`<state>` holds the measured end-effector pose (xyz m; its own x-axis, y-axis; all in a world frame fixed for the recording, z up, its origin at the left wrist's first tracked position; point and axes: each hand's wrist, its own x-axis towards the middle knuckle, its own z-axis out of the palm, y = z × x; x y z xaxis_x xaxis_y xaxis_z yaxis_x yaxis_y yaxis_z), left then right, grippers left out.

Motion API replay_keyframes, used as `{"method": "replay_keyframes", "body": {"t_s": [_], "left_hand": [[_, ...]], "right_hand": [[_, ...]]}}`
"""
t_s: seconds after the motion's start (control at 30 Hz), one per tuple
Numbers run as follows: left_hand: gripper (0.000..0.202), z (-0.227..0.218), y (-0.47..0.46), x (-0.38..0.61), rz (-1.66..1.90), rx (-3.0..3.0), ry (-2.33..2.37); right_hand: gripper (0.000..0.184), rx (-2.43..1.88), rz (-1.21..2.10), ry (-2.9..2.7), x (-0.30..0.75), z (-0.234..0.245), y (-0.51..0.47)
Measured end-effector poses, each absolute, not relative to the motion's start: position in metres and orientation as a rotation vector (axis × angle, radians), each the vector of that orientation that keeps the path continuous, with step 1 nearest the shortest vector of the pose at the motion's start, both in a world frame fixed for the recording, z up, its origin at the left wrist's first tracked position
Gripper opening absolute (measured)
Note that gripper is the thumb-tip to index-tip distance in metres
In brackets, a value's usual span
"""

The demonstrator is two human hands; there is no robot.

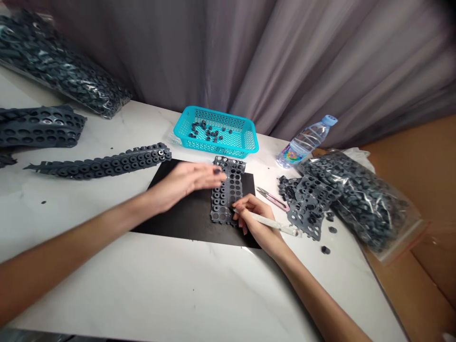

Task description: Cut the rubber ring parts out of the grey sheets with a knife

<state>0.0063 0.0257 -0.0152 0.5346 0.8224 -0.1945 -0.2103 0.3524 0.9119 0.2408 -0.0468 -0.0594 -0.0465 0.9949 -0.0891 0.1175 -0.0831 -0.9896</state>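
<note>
A perforated dark rubber sheet (235, 186) with rows of round holes and raised rings lies on a black mat (192, 227). My left hand (188, 183), blurred by motion, hovers at the sheet's left edge. Between its fingertips shows a small black rubber piece (216, 171). My right hand (258, 219) rests at the sheet's lower right, closed around a slim whitish pen-shaped tool (274, 222). The tool's tip is hidden by the fingers. Behind the sheet stands a turquoise plastic basket (217, 147) with several small black rubber pieces inside.
Pink-handled thread snips (273, 198) lie right of the mat, near punched rubber scraps (308, 204). A water bottle (307, 141) and a bag of black pieces (359, 199) stand beyond. At left are a rubber strip (103, 162), a rolled sheet (42, 126) and another full bag (60, 61).
</note>
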Motion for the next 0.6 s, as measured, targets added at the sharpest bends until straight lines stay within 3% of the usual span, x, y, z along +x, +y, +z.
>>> {"method": "replay_keyframes", "body": {"t_s": [0.17, 0.33, 0.47, 0.6], "left_hand": [[0.017, 0.016, 0.137, 0.011, 1.231, 1.389, 0.852], [0.023, 0.020, 0.204, 0.000, 1.095, 1.953, 1.198], [0.030, 0.011, 0.174, -0.012, 0.943, 2.389, 1.169], [0.024, 0.004, 0.098, -0.013, 0.797, 2.482, 0.941]], "right_hand": [[0.012, -1.333, 1.262, -1.297, 0.241, -0.061, -0.047], [0.007, -1.325, 1.272, -1.302, 0.243, -0.064, -0.047], [0.007, -1.344, 1.259, -1.317, 0.243, -0.063, -0.048], [0.008, -1.385, 1.203, -1.354, 0.239, -0.058, -0.051]]}}
